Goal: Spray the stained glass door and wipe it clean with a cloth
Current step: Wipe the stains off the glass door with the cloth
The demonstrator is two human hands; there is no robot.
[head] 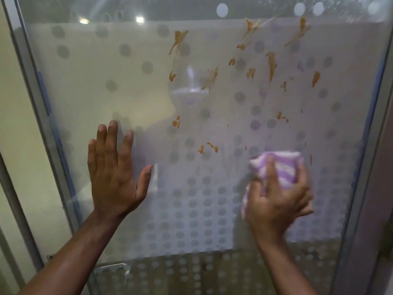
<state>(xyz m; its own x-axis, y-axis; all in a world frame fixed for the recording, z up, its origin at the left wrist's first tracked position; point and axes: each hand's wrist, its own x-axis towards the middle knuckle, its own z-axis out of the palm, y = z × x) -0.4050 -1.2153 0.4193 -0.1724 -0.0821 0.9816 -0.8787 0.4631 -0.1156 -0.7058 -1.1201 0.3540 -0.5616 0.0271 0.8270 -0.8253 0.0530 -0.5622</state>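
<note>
A frosted glass door [89, 86] with a pattern of clear dots fills the view. Several orange-brown smears [271, 63] streak its upper and middle right part, and smaller spots [209, 146] sit near the centre. My right hand [278, 199] presses a bunched purple-and-white striped cloth [280, 167] against the glass at the lower right, just below the smears. My left hand [114, 167] lies flat on the glass at the lower left, fingers spread, holding nothing. No spray bottle is in view.
A metal frame [27, 86] runs down the door's left edge, with a cream wall [10, 116] beyond it. Another frame post [370, 167] borders the right side. A clear bracket [110, 270] sits at the bottom left of the pane.
</note>
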